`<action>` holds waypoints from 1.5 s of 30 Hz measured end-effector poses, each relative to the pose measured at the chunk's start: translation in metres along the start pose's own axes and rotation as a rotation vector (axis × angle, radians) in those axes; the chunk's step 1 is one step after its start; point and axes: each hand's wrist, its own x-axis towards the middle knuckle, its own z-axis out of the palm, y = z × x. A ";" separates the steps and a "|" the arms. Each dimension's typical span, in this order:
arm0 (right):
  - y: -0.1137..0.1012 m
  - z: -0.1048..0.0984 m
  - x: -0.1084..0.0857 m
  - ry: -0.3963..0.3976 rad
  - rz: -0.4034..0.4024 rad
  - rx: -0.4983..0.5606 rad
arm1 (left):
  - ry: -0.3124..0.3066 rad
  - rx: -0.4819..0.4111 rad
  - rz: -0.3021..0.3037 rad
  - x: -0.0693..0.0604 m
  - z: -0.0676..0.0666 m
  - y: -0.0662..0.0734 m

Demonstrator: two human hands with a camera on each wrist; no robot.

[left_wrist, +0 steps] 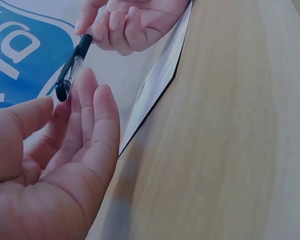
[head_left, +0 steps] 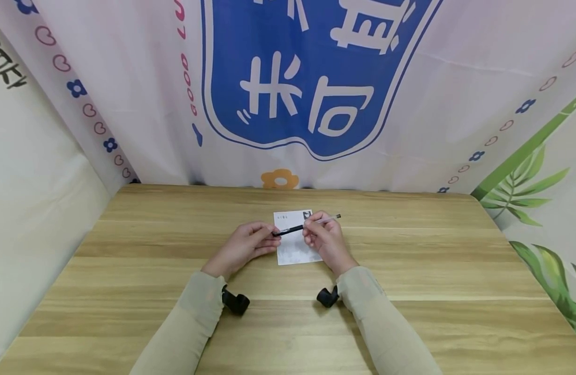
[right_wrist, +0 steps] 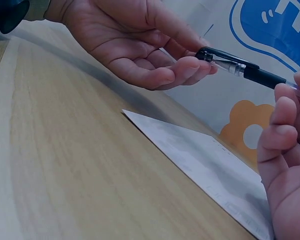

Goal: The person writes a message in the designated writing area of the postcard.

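Note:
A gel pen [head_left: 294, 229] with a black clip cap and a clear barrel is held slantwise above a white printed card [head_left: 294, 252]. My right hand [head_left: 329, 240] pinches its barrel between thumb and fingers, and the barrel's far end sticks out past the hand. At the cap end, the thumb and index finger of my left hand [head_left: 244, 245] pinch the pen; the other fingers extend loosely below, as the right wrist view shows. Flat on the table, the card [right_wrist: 200, 155] has a dark printed mark near its top right corner, partly covered by the right hand.
The wood-grain table [head_left: 433, 276] stretches out around both arms. Behind it hangs a pale curtain [head_left: 151, 104] with a blue printed sign and an orange flower. Black cameras [head_left: 235, 302] are strapped at both wrists. Leaf-patterned cloth [head_left: 541, 208] hangs on the right.

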 end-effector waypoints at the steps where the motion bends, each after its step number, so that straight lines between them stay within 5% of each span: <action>1: 0.000 0.000 0.000 0.002 -0.001 0.000 | -0.001 -0.005 0.000 0.000 0.000 0.000; 45: -0.001 -0.004 -0.003 -0.106 0.013 0.056 | 0.035 -0.038 0.006 -0.005 0.004 0.008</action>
